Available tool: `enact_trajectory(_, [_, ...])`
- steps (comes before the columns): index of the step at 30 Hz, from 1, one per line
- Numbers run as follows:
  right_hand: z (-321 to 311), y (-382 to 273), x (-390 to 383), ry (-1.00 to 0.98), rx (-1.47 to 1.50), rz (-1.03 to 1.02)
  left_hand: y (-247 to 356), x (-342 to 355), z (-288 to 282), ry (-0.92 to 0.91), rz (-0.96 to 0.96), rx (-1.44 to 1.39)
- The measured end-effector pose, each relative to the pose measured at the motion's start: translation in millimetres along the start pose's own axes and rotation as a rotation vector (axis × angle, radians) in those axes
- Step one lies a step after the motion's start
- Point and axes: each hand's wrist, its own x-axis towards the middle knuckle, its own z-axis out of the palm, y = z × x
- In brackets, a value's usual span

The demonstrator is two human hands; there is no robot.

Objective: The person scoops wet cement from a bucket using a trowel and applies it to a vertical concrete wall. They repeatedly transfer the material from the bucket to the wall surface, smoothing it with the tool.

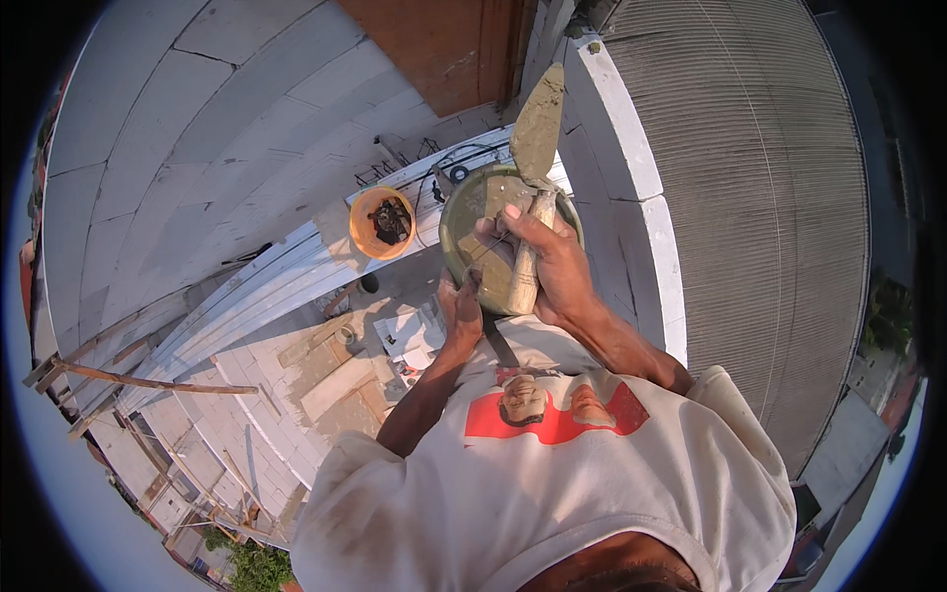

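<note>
In my right hand (560,264) is a pointed trowel, its pale wooden handle (531,259) lying across the palm under my thumb. The trowel blade (538,128) points away from me and is coated in greyish mud-like paste. Beneath that hand stands a round green bucket (450,232) with a wet grey-brown mix inside. My left hand (462,308) holds the bucket's near left side, with dark smears on its fingertips. The fingers of my right hand reach over the bucket's opening, partly hidden by the handle.
An orange bucket (359,235) with dark pieces inside stands left of the green one, beside long white ribbed panels (247,306). A pale block wall (168,128) rises at left. To the right run a white wall top (656,252) and a corrugated roof (740,217). Wooden poles (158,380) stick out lower left.
</note>
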Motion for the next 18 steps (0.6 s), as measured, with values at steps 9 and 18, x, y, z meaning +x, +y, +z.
enact_trajectory(9, [-77,-78,-1,0.018,-1.378,-0.172,23,3,11,0.127,-0.209,0.108])
enact_trajectory(18, [-104,-98,-16,0.169,-2.412,-0.31,31,3,16,0.061,-0.253,-0.003])
